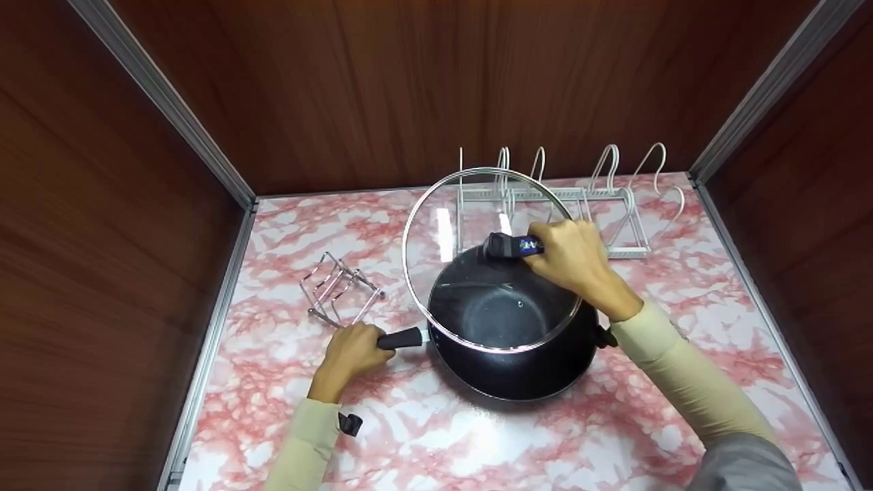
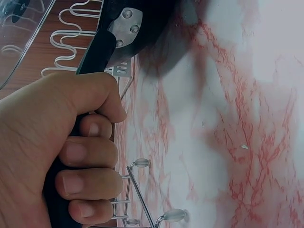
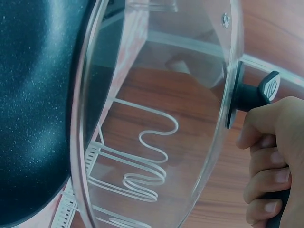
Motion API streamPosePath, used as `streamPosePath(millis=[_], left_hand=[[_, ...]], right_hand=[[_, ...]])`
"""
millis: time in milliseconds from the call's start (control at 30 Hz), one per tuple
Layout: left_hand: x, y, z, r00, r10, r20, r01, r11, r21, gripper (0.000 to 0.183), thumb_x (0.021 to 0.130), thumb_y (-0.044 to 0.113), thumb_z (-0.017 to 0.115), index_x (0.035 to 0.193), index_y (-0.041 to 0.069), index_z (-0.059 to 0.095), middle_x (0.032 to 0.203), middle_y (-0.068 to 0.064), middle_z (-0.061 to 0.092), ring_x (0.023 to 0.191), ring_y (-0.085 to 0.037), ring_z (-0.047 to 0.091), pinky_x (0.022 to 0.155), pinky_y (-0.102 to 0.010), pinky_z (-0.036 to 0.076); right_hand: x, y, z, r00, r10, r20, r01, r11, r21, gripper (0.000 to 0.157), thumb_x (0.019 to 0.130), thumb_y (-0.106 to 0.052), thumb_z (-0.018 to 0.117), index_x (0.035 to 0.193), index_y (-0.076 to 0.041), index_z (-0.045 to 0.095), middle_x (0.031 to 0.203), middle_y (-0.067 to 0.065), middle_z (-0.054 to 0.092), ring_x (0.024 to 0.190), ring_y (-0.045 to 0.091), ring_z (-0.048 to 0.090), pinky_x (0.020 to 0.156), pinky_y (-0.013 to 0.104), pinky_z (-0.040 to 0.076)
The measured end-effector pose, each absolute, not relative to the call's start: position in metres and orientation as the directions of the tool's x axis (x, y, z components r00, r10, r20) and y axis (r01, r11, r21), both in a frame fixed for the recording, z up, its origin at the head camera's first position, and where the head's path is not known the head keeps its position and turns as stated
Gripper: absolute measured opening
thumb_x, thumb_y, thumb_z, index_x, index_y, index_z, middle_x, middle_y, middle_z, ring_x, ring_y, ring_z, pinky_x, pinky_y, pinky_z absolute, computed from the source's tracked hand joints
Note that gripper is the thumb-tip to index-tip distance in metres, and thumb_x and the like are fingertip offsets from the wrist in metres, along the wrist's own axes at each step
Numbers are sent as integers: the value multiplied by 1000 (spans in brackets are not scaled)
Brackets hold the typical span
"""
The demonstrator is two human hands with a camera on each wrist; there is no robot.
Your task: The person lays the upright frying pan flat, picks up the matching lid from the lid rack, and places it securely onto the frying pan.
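A deep black wok (image 1: 518, 372) with a dark speckled inside is near the middle of the marbled tabletop. My left hand (image 1: 351, 358) grips its black long handle (image 1: 401, 338); in the left wrist view the fingers (image 2: 88, 185) wrap round that handle. Over the wok a round glass lid (image 1: 423, 273) with a metal rim is held tilted. My right hand (image 1: 573, 252) holds the lid by its black knob handle (image 1: 508, 245). In the right wrist view the lid (image 3: 190, 142) stands between the hand and the wok (image 3: 33, 109).
A white wire rack (image 1: 634, 225) with tall curved dividers stands at the back right, partly behind the lid. Left of the wok sits a small chrome wire rack (image 1: 341, 290). Dark wood-look panels (image 1: 382, 88) enclose the back and both sides.
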State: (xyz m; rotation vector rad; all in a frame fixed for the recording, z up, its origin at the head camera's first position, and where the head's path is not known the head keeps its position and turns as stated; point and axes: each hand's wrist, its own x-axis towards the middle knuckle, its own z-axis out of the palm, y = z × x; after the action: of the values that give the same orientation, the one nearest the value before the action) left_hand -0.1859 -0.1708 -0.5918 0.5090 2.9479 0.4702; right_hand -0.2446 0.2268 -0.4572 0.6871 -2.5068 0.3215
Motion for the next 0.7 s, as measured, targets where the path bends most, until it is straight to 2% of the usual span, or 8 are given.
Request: streamPosePath(millis=[233,500,700], left_hand=[[-185,-170,-591,-936,345,-68,305,894,328,29,80,33,81,65,17,63,66,-1,61,61,-22,54,62,-47,50],[-184,-169,-591,-940,338,-43,308,897,316,28,78,33,82,64,18,64,63,0,58,57,-21,52,57,-47,48],[-184,-169,-591,-942,334,-31,308,898,312,27,78,32,82,64,18,64,62,0,58,55,-23,52,56,-47,47]], right_hand=[[-243,228,-458,-747,-417,517,-532,842,-90,15,79,-15,72,72,-10,59,54,6,58,44,23,47,42,40,38],[-239,228,-460,-763,-402,506,-515,851,-100,12,77,-15,71,72,-11,61,54,5,57,45,23,48,42,45,41],[-236,227,-463,-765,-403,503,-516,850,-104,12,77,-13,71,72,-10,61,55,6,59,44,22,48,41,40,39]])
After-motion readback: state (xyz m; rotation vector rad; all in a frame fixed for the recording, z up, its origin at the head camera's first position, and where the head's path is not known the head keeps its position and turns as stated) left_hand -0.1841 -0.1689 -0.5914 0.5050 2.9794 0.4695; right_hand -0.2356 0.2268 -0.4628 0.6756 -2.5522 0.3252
